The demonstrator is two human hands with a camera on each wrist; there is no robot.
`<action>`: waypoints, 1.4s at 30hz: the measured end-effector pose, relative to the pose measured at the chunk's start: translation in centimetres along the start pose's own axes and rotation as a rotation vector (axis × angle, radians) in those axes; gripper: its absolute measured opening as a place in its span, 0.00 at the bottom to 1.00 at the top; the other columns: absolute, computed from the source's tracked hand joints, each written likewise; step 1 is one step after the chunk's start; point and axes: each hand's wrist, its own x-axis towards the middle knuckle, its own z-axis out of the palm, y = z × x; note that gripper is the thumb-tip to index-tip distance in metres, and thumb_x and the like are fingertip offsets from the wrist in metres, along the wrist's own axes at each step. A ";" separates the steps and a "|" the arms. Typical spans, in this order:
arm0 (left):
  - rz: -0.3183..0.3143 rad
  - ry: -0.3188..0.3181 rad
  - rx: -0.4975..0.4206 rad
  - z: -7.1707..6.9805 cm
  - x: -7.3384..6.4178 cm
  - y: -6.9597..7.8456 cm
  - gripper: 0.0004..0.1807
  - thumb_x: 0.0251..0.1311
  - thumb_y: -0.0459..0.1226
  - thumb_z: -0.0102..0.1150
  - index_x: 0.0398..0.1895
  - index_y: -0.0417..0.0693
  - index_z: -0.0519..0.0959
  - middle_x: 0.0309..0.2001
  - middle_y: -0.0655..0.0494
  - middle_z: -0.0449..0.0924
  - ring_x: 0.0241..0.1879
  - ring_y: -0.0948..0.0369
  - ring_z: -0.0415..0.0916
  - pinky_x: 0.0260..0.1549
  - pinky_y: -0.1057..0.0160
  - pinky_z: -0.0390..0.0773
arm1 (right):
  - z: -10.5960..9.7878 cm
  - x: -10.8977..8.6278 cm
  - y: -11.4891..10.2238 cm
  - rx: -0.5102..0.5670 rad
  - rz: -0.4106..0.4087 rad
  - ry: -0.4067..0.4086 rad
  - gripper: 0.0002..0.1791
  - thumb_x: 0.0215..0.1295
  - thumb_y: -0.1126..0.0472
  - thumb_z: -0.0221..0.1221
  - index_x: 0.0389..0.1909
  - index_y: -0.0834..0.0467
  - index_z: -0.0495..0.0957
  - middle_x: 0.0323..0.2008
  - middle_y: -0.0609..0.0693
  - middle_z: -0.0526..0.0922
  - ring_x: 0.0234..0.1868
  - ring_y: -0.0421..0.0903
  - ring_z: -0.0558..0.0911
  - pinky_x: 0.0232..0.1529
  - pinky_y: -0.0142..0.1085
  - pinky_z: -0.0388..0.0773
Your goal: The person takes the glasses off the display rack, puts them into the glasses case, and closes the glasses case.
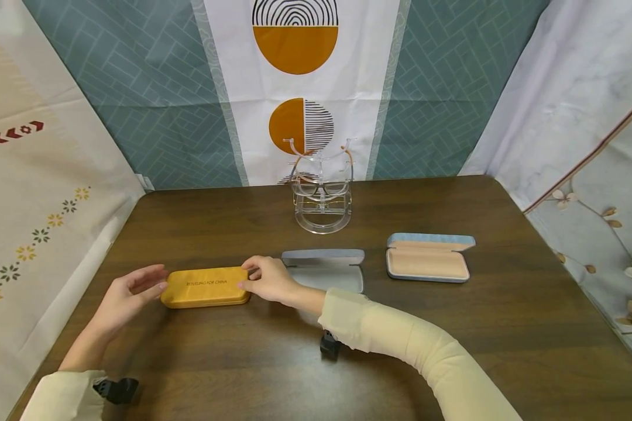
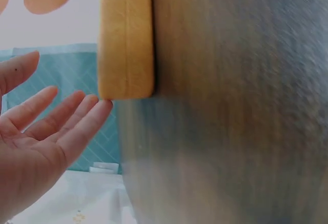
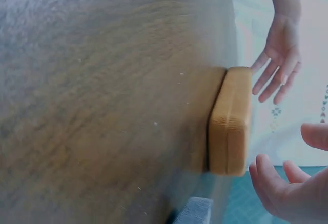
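Note:
A closed yellow glasses case (image 1: 205, 295) with dark lettering on its lid lies flat on the left part of the table. At its left end is my left hand (image 1: 123, 301), fingers extended and fingertips close to the case; the left wrist view shows this hand (image 2: 46, 142) with its palm facing the case (image 2: 126, 39). My right hand (image 1: 271, 282) is at the opposite end, thumb and fingers spread. From the right wrist view, this hand (image 3: 294, 196) looks slightly apart from the case (image 3: 230, 126). Whether any fingertip touches it, I cannot tell.
Just beyond my right forearm lies an open grey glasses case (image 1: 323, 278), partly covered by that arm. Farther right sits an open blue case (image 1: 429, 266) with a peach lining. A clear stand (image 1: 322, 227) at the back holds glasses (image 1: 321, 189). Fabric curtains (image 1: 158, 117) surround the table.

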 end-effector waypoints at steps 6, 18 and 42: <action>0.044 0.023 0.071 0.3 0.1 1.3 0.23 0.60 0.38 0.56 0.54 0.31 0.69 0.48 0.36 0.74 0.39 0.81 0.69 0.32 0.77 0.73 | -0.9 -0.5 -0.3 0.031 -0.063 -0.011 0.17 0.56 0.61 0.62 0.45 0.64 0.76 0.37 0.50 0.81 0.34 0.38 0.78 0.35 0.25 0.73; 0.131 0.070 -0.063 1.9 0.6 2.7 0.17 0.59 0.32 0.56 0.49 0.31 0.71 0.37 0.54 0.80 0.34 0.66 0.78 0.27 0.67 0.78 | -2.5 -1.4 -0.2 0.152 -0.092 -0.007 0.13 0.57 0.64 0.61 0.43 0.65 0.77 0.32 0.52 0.83 0.25 0.42 0.80 0.27 0.32 0.77; 0.201 0.078 -0.241 5.0 3.7 5.8 0.10 0.60 0.30 0.54 0.44 0.37 0.73 0.29 0.62 0.78 0.28 0.60 0.76 0.24 0.65 0.76 | -7.4 -1.9 0.6 0.344 -0.070 0.065 0.14 0.59 0.67 0.59 0.45 0.68 0.74 0.33 0.60 0.82 0.30 0.53 0.81 0.32 0.44 0.79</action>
